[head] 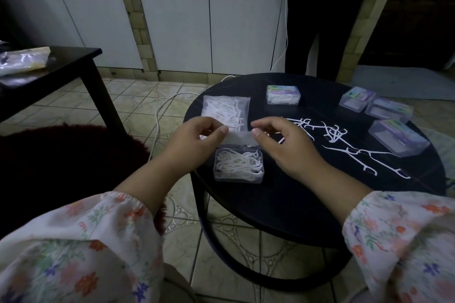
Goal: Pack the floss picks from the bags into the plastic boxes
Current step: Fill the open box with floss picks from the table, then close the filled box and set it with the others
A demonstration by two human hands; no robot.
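Head view: we are holding the hinged lid [240, 140] of the open plastic box [238, 166] by its two ends, left hand [197, 139] pinching one end, right hand [283, 145] pinching the other, probably so that it comes down square over the floss picks [237, 163] filling the box. We are keeping that box at the near edge of the round table [283, 204], close to us for easy reach. Just behind it a bag [225, 112] of picks is lying flat, apparently next in line. Loose picks [344, 145] are lying scattered to the right, between us and four closed boxes [283, 94] standing at the far side, seemingly set out of the way.
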